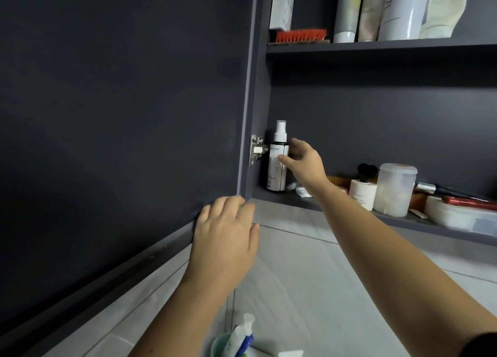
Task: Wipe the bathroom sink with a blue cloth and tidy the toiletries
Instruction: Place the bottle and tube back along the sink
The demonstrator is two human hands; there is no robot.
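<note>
Left hand point(226, 238): we curl our fingers over the bottom edge of the open cabinet door point(121, 114)
Right hand point(304, 163): we grip the spray bottle point(277, 165), thumb in front, fingers behind
Spray bottle: upright at the 9 o'clock end of the lower shelf point(403, 223), just beside the hinge point(256, 149)
3 o'clock of our right hand: jars on the same shelf

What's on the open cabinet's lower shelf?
A spray bottle gripped by the right hand, a white jar, a frosted tub and a flat tub. The forearm partly hides small packets and a comb. Left hand holds the door.
</note>
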